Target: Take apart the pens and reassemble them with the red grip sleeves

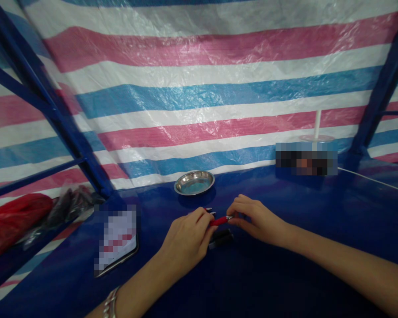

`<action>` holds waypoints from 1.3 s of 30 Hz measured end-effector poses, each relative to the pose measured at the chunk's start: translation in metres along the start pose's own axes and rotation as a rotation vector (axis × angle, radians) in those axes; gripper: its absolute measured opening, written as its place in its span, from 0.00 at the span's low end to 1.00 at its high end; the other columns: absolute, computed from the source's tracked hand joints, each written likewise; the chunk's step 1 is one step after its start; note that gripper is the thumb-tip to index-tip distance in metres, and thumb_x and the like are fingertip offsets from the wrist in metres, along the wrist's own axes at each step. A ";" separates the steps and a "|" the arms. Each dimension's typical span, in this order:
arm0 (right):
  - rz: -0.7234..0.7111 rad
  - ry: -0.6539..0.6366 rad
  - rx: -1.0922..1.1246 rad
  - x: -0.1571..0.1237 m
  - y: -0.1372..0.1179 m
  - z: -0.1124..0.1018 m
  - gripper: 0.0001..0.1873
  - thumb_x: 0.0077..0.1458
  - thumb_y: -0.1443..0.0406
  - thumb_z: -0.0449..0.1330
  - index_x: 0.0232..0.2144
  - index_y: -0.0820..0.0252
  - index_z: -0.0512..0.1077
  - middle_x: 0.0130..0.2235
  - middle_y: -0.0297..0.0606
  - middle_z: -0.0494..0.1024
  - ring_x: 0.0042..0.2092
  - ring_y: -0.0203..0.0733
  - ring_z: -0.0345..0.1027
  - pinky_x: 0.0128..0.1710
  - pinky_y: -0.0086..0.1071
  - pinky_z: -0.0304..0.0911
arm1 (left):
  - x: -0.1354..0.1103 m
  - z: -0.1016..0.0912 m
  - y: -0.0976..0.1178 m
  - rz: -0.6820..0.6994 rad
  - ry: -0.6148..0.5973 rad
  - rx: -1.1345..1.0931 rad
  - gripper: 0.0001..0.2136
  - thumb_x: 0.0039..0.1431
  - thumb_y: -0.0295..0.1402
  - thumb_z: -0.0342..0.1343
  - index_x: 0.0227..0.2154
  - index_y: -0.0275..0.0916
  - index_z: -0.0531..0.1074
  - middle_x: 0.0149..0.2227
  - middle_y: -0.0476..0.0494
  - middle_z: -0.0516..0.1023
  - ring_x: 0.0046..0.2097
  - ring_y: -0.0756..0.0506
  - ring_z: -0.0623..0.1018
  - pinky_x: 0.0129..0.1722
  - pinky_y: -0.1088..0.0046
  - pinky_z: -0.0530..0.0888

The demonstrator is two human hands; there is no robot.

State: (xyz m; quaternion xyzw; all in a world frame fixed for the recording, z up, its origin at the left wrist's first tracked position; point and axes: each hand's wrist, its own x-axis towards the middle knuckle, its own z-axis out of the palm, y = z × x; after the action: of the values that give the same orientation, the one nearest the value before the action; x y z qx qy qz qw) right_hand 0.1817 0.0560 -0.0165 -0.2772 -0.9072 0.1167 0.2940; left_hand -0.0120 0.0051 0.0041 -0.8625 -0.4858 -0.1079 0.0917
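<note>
Between both hands is a red pen with a silver tip pointing right. My left hand is closed around its red barrel. The fingertips of my right hand pinch the silver tip. More pens with silver tips lie just behind my left hand, mostly hidden by it. Below the held pen, a dark object with a clear end lies on the blue table; its kind is hard to make out.
An oval metal dish stands behind my hands. A phone rests at the left. At the back right is a blurred-out object beside a white straw. Blue metal posts and a striped sheet border the table. Red plastic bags lie far left.
</note>
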 end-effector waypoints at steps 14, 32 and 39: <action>0.040 0.024 0.017 0.001 -0.001 0.000 0.06 0.53 0.65 0.51 0.30 0.61 0.66 0.29 0.35 0.69 0.34 0.36 0.61 0.35 0.30 0.56 | 0.001 0.000 0.000 -0.001 0.007 0.001 0.07 0.59 0.30 0.42 0.35 0.37 0.64 0.35 0.45 0.68 0.34 0.48 0.71 0.32 0.72 0.68; 0.156 0.093 0.333 0.002 -0.006 -0.001 0.03 0.48 0.69 0.56 0.29 0.61 0.67 0.27 0.32 0.72 0.30 0.31 0.65 0.29 0.24 0.58 | 0.001 0.004 0.001 -0.002 0.024 -0.026 0.09 0.59 0.31 0.40 0.35 0.37 0.64 0.35 0.45 0.68 0.34 0.47 0.71 0.32 0.71 0.68; 0.115 0.121 0.213 0.001 -0.005 0.000 0.05 0.46 0.72 0.56 0.29 0.60 0.67 0.29 0.31 0.71 0.29 0.30 0.63 0.29 0.24 0.57 | 0.002 0.004 0.000 -0.010 0.009 -0.049 0.09 0.60 0.31 0.40 0.36 0.37 0.64 0.36 0.45 0.68 0.36 0.46 0.71 0.34 0.70 0.69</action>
State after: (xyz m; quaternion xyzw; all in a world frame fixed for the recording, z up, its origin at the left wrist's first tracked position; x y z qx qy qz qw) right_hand 0.1788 0.0529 -0.0145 -0.3024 -0.8530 0.2122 0.3687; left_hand -0.0108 0.0079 0.0010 -0.8615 -0.4870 -0.1243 0.0723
